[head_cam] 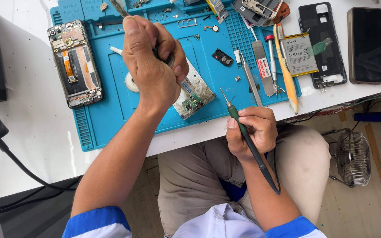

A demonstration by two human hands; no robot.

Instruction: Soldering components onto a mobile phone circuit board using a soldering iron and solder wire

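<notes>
Two bare hands are working over a blue silicone repair mat (111, 114) that is lying on a white table (36, 132). The left hand (153, 66) is reaching forward from a long, nearly straight forearm, knuckles up, with the fingers curling tightly into a fist around a thin tool (119, 8) whose tip is poking out past the thumb toward the far edge of the mat. Beneath this hand a phone circuit board (195, 94) is lying tilted on the mat, its near corner showing green parts; whether the hand is touching it cannot be told.

The right hand (252, 132) is hovering near the table's front edge, above the lap, wrist bent, pinching a green-handled soldering iron (243, 132) between thumb and fingers like a pen. Its metal tip is pointing up and left, ending just beside the board's corner, apart from it. The dark cable is trailing back along the forearm.

An opened phone frame (75, 64) is lying at the mat's left side, well apart from both hands. Tweezers (248, 77), a yellow-handled brush (287, 75) and a battery (300, 53) are lying to the right.
</notes>
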